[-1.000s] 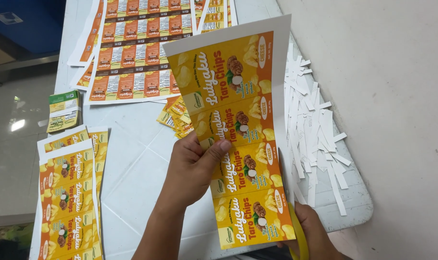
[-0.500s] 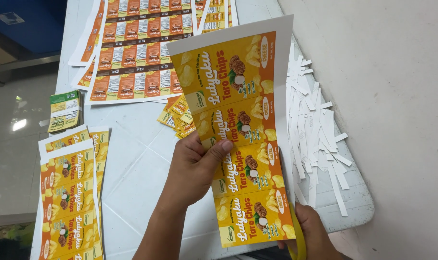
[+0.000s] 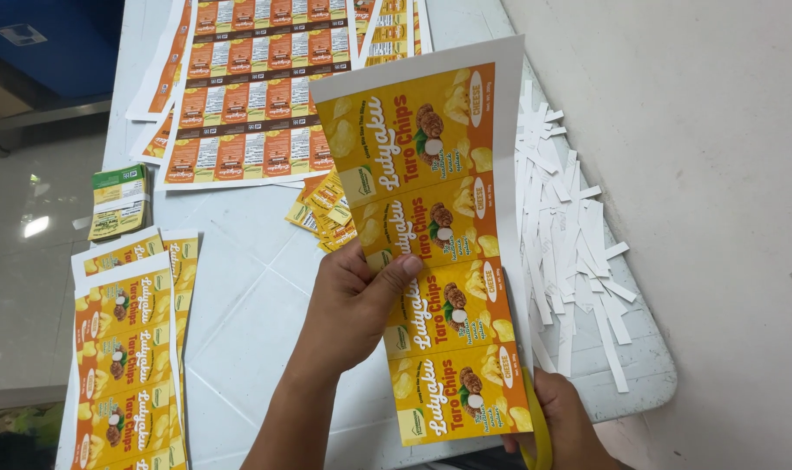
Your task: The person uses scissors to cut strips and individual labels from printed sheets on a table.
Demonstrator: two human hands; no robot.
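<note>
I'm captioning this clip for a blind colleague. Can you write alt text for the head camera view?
A left hand holds up a long yellow strip of printed labels while the right hand works yellow-handled scissors along its right edge. Below, a white table carries more label sheets and a pile of white paper offcuts.

left hand (image 3: 352, 305) grips yellow label strip (image 3: 431, 252) | right hand (image 3: 565, 418) w/ yellow scissors (image 3: 538, 435) | white offcuts (image 3: 570, 244) on table (image 3: 239, 287)

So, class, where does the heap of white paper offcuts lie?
In the head view, the white offcuts lie on the table, along its right edge, beside the yellow label strip.
</note>
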